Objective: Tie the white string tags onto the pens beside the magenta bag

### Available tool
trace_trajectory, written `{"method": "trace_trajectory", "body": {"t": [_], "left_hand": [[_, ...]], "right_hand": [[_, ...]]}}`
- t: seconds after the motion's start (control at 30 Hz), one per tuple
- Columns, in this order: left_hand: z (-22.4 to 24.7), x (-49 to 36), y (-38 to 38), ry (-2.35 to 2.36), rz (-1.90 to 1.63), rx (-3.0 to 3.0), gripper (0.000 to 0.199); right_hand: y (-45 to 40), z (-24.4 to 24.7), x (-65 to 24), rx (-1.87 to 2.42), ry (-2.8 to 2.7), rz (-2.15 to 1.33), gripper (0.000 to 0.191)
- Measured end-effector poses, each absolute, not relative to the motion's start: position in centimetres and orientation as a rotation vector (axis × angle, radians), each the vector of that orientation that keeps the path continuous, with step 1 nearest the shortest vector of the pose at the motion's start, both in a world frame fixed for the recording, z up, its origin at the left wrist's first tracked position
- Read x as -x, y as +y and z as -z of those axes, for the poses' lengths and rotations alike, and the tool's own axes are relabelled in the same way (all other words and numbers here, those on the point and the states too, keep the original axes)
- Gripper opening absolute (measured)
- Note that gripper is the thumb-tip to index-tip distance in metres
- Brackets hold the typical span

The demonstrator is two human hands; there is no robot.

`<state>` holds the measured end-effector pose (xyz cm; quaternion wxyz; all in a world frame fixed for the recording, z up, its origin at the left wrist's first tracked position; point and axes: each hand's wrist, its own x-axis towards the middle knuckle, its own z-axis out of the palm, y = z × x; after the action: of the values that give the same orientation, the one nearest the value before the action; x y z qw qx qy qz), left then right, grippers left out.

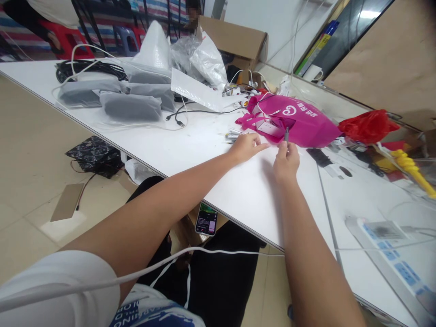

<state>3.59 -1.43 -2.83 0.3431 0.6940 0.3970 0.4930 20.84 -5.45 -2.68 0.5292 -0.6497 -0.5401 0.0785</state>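
Across a white counter, set askew in your view, clutter lines the far side. Grey wrapped packages lie together at far left, a coil of black cable behind them. Clear plastic wrap bunches near an opened cardboard box. A pink bag with white print lies on its side beyond your hands; a red plastic bag sits to its right. Near right corner: a power strip, blurred. Pale tile floor below, a dark patterned bag on it. A phone, screen lit, shows below the counter's near edge. Top left, part of a seated person on a red stool.

The grey pen is slim and short, standing nearly upright in your right hand, its top end against the view of the pink bag. Markings too small to read. A small heap of thin sticks, pen-like, lies on the counter by your left hand.

Both your forearms reach forward over the counter. Right: fingers closed around the pen's lower part, thumb toward the left. Left: palm down, low at the counter, fingers loosely curved and partly spread, nothing visible in them; whether they touch the heap, you cannot tell from here.
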Motion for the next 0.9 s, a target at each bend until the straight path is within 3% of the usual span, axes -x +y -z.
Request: {"method": "trace_trajectory", "body": {"t": [0.5, 0.9], "left_hand": [[2.37, -3.21, -1.64, 1.041, -1.246, -1.759, 0.038], [2.68, -3.37, -1.57, 1.022, -1.268, -1.722, 0.032]], "right_hand": [[-5.65, 2.57, -20.66, 1.556, -1.306, -0.177, 0.039], [-5.46, 3.00, -20.82, 1.523, -1.309, -0.199, 0.048]]}}
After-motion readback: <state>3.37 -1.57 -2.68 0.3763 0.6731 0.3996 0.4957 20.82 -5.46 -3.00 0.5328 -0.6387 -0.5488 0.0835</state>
